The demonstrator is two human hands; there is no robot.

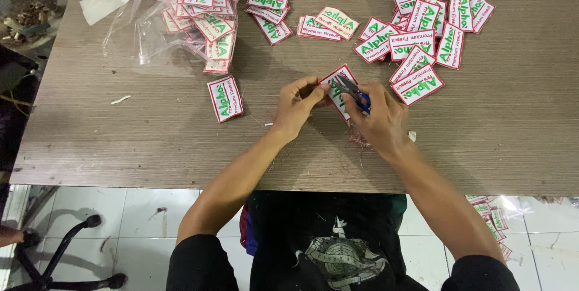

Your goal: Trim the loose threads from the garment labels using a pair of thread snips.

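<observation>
Both hands meet over one patch [335, 89]: left hand [297, 107] pinches it, right hand [380, 119] grips snips [353, 91].

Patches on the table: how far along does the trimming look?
Looks partway. A loose pile of patches lies spread at the far right, possibly done. The left hand holds one patch while the right hand works small snips at it. A clear bag is full of patches.

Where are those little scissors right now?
In the head view, the blue-handled thread snips sit in the right hand, just right of table centre, blades on the patch that the left hand pinches.
</observation>
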